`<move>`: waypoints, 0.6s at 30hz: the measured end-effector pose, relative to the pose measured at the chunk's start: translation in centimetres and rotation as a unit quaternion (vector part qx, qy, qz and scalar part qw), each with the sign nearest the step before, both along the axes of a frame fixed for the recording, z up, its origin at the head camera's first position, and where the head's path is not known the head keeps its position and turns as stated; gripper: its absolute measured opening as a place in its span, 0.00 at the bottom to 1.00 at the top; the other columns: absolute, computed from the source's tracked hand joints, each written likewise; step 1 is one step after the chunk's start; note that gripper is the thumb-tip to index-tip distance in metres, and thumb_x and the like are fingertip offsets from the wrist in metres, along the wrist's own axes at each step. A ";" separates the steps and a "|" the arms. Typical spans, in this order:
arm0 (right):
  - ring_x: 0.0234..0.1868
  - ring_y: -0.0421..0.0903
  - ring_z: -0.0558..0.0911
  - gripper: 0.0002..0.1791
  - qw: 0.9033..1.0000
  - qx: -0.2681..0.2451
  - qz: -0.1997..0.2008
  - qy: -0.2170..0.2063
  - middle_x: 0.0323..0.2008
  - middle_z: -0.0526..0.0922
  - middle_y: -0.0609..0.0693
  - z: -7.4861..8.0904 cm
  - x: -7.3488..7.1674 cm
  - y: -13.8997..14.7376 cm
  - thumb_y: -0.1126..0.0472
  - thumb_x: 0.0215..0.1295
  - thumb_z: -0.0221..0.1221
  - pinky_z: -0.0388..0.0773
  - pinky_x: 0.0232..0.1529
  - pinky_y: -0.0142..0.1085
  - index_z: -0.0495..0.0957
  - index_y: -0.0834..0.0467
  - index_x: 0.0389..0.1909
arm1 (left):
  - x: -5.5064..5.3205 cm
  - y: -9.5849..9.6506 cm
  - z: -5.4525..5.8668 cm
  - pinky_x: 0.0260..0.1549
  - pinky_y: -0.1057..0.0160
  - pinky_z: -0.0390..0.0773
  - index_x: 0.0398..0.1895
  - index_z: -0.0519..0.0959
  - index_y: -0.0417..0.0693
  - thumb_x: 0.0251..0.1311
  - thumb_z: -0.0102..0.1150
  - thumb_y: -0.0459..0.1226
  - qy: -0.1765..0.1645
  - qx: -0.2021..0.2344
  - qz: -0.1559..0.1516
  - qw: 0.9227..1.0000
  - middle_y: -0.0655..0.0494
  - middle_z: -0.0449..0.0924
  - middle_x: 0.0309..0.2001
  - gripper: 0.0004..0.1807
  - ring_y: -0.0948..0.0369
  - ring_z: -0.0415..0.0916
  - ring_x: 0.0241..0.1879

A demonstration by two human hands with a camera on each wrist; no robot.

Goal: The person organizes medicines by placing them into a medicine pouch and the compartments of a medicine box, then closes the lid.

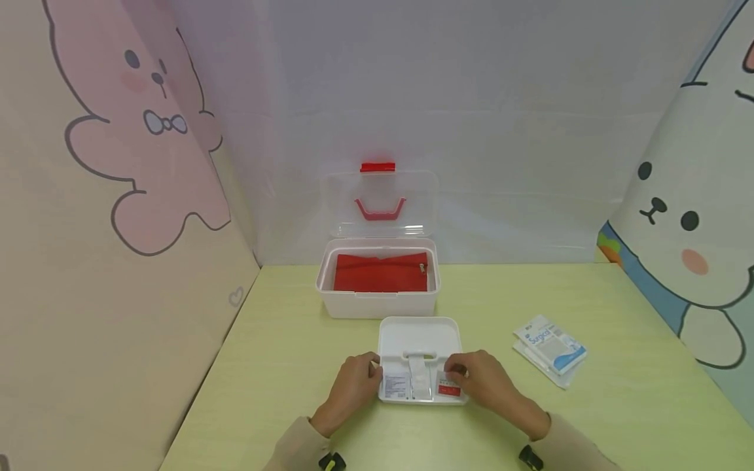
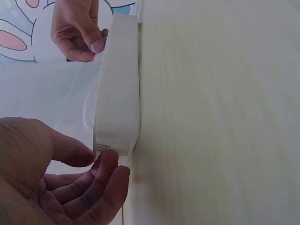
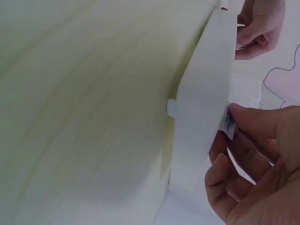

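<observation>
A white plastic tray (image 1: 419,337) with a slotted handle in its middle lies on the table. My left hand (image 1: 357,381) grips the tray's left edge; in the left wrist view, thumb and curled fingers (image 2: 108,161) meet at its end. With thumb and forefinger, my right hand (image 1: 484,379) pinches a small white and red sachet (image 1: 449,387) at the tray's right side. The right wrist view shows the sachet (image 3: 228,123) by the tray wall, its lower part hidden. A printed white packet (image 1: 396,386) lies at the tray's left, and a white strip-like packet (image 1: 419,377) in the middle.
Behind the tray stands a white box (image 1: 379,304) with its clear lid (image 1: 379,190) raised and a red zipped pouch (image 1: 379,273) inside. Blue and white surgical packets (image 1: 552,345) lie stacked on the table (image 1: 283,366) at right. Printed curtains (image 1: 501,131) enclose the table.
</observation>
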State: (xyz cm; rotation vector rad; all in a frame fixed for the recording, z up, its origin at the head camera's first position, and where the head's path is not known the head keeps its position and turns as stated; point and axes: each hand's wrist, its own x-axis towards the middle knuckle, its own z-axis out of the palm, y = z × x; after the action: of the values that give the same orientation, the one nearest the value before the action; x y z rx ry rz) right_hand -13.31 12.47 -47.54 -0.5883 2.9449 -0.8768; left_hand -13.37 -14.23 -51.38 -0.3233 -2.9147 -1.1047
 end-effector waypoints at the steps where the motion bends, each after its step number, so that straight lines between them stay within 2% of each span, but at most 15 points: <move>1: 0.28 0.34 0.77 0.04 1.000 0.005 -0.005 -0.003 0.25 0.84 0.38 -0.1 0.1 -0.1 0.63 0.54 0.68 0.72 0.32 0.31 0.85 0.52 0.30 | 0.0 0.0 0.0 0.16 0.71 0.67 0.42 0.82 0.35 0.62 0.57 0.33 0.000 -0.001 0.000 1.000 0.59 0.76 0.19 0.11 0.70 0.65 0.16; 8: 0.29 0.36 0.75 0.05 0.999 0.041 -0.031 0.000 0.25 0.81 0.39 -0.7 0.3 -0.9 0.63 0.52 0.70 0.72 0.32 0.33 0.85 0.50 0.29 | 0.0 0.0 -0.2 0.17 0.71 0.68 0.42 0.82 0.35 0.62 0.57 0.34 -0.006 -0.005 0.002 1.000 0.59 0.77 0.20 0.11 0.69 0.65 0.17; 14: 0.28 0.36 0.74 0.05 0.996 0.072 -0.031 0.035 0.25 0.80 0.40 -1.2 0.2 -1.3 0.62 0.51 0.70 0.71 0.29 0.32 0.85 0.51 0.29 | -0.1 0.0 -0.3 0.17 0.71 0.67 0.43 0.82 0.35 0.62 0.57 0.34 -0.009 -0.005 0.004 1.000 0.59 0.76 0.20 0.11 0.69 0.65 0.17; 18: 0.28 0.38 0.74 0.06 0.993 0.089 -0.015 0.076 0.25 0.82 0.43 -1.3 0.4 -1.5 0.63 0.48 0.71 0.71 0.28 0.31 0.84 0.52 0.28 | 0.0 0.0 -0.3 0.16 0.70 0.67 0.43 0.82 0.35 0.62 0.57 0.34 -0.010 -0.005 0.006 1.000 0.60 0.75 0.19 0.11 0.69 0.65 0.16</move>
State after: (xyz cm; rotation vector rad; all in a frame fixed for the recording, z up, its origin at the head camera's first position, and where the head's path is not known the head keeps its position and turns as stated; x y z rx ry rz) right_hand -12.95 10.97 -48.87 -0.6279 3.1309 -0.5866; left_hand -13.42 -14.26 -51.72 -0.2962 -2.9359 -1.0997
